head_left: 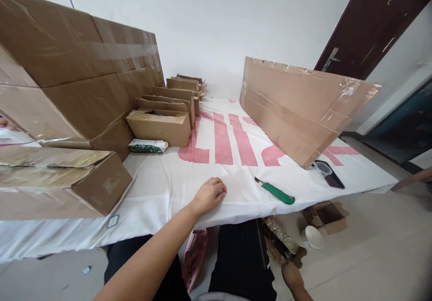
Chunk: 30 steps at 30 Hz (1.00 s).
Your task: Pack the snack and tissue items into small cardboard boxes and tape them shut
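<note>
My left hand (209,196) rests on the white cloth of the table near its front edge. Its fingers are curled in, with a small greyish spot at the fingertips that I cannot make out. Low beside my knee, under the table's edge, my right hand (292,275) is closed at the end of a long, taped cardboard box (281,237); its fingers are partly hidden. To the right of my left hand lies a green utility knife (277,193), its blade end pointing left.
Large cardboard boxes (84,58) stand at left, with a row of small open boxes (160,128) and a green-white packet (147,146). A tall cardboard sheet (290,103), a clear cup (323,169) and a dark phone-like object (335,178) are at right. Below sit a white bucket (313,237) and pink basket (195,258).
</note>
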### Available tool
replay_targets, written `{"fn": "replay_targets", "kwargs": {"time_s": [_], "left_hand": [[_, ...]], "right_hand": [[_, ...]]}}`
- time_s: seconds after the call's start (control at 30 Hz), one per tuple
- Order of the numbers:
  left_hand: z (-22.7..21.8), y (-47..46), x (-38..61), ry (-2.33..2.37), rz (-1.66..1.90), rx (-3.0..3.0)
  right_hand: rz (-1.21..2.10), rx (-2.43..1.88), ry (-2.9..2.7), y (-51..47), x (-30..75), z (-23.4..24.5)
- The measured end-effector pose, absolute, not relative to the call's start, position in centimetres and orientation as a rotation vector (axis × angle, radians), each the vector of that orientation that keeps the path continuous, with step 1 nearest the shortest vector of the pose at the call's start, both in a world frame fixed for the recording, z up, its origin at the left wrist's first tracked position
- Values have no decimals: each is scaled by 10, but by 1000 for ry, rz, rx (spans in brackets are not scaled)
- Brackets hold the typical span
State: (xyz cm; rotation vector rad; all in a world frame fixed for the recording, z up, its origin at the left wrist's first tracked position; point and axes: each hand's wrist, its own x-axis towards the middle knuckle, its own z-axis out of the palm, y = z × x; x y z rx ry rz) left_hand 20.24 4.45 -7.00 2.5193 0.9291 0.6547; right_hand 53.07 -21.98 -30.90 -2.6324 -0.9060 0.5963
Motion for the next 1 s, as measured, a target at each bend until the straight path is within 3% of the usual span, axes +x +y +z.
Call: {"fn": "replay_targets", "kwargs": {"time_s": [0.13,0.43,0.57,1.0], "left_hand": [[-69,37,201,921,618,2607],[-73,26,199,968,604,2687],[-72,26,198,957,597,2678],[-74,27,198,951,616,2649]], "right_hand": [[553,-2470,-900,-190,524,-282],[-18,-1808,-1135,-130,486,-178],[-111,-1684,-1316,-119,482,-149],[-204,-1818,-1195,-160,495,-209]]}}
